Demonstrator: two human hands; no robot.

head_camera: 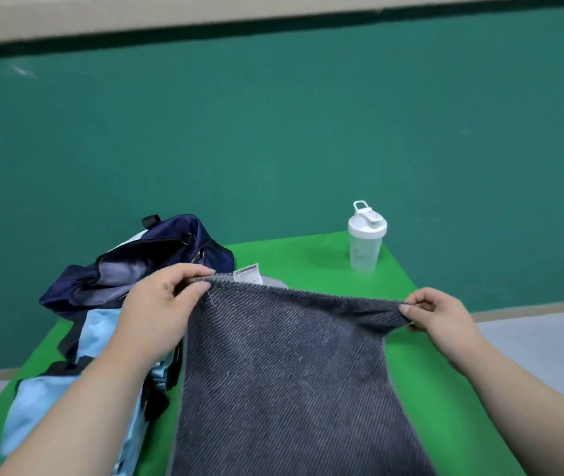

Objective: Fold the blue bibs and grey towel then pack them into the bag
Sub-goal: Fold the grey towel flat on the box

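Here the grey towel (287,365) hangs stretched between both hands above the green table (421,389), its top edge taut and its label (248,273) at the far corner. The left hand (160,307) pinches the top left corner; the right hand (440,314) pinches the top right. The open navy and light-blue bag (126,280) lies just left of the towel, with a white shaker bottle (365,240) standing well beyond.

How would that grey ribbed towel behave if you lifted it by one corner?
Probably floppy: the grey ribbed towel drapes down from the left hand and right hand, which pinch its top corners. Its coarse weave likely grips rather than slips. It looks fairly thick, so perhaps heavy for cloth.
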